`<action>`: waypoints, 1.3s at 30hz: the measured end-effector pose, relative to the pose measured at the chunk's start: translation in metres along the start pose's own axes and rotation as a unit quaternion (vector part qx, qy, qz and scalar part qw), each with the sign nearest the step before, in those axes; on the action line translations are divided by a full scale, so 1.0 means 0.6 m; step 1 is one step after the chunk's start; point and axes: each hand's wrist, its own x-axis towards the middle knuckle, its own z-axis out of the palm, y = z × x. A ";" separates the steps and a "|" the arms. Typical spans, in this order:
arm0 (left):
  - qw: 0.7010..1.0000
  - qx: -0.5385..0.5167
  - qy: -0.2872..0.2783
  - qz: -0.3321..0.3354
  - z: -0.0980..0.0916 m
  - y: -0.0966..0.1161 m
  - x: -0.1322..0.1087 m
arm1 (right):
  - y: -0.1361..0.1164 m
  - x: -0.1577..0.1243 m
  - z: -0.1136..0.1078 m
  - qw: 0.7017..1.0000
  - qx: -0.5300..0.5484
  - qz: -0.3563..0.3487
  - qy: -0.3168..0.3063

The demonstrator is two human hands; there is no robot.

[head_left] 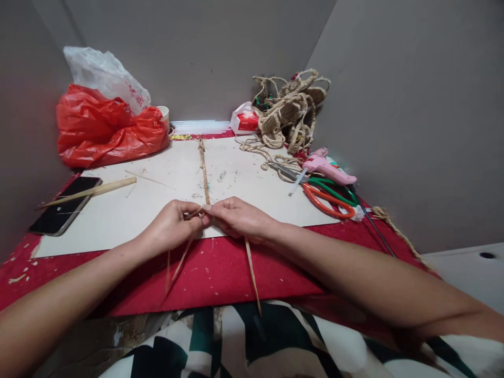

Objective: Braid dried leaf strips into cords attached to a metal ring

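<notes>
My left hand (175, 224) and my right hand (241, 219) meet at the near end of a narrow braid (204, 176) of straw-like fibre. The braid runs straight away from me over a pale board (165, 181). Both hands are closed, thumbs and fingers pinching the flat tan strands where they cross. Below my left hand hang thin strand ends (181, 266), and another loose strand (252, 275) drops from under my right hand past the table's front edge. The exact crossing is partly hidden by my fingers.
On the left lie a phone (79, 191) and a tan strip (98, 190) across it, near a red plastic bag (106, 131). To the right are scissors (328, 202), a pink glue gun (328, 167) and coiled braided cord (285, 118). A tissue pack (244, 121) and glue sticks (200, 127) sit behind.
</notes>
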 end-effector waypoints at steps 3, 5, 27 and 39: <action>0.998 -0.037 -0.029 -0.036 -0.008 -0.003 0.002 | 0.002 0.003 -0.004 1.000 0.018 0.004 -0.018; 0.996 -0.064 -0.045 -0.049 -0.013 -0.007 0.005 | 0.001 0.004 -0.007 0.998 0.043 0.010 -0.037; 0.982 -0.181 0.021 -0.055 0.012 0.015 -0.025 | 0.001 0.006 -0.013 0.989 0.113 0.042 -0.082; 0.989 -0.120 0.071 -0.046 0.017 0.011 -0.011 | -0.004 0.002 -0.014 0.987 0.133 0.048 -0.076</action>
